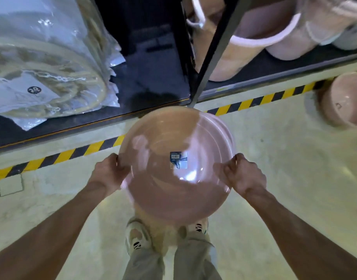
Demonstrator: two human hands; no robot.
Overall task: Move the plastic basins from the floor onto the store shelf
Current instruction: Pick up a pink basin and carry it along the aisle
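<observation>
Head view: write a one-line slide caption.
Both hands hold a pink basin before the dark shelf.

Lighting: dim, overhead; glare patches on pink basin [176, 164]. Shelf [153, 57] recess in deep shadow. Soft motion blur throughout; wide-angle bending at edges.

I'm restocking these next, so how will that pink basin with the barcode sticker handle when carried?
The pink basin probably carries light and fairly stiff: the left hand and right hand hold it clear of the floor by opposite rim edges alone. Its glossy surface may be slippery, so grip the rim.
</observation>
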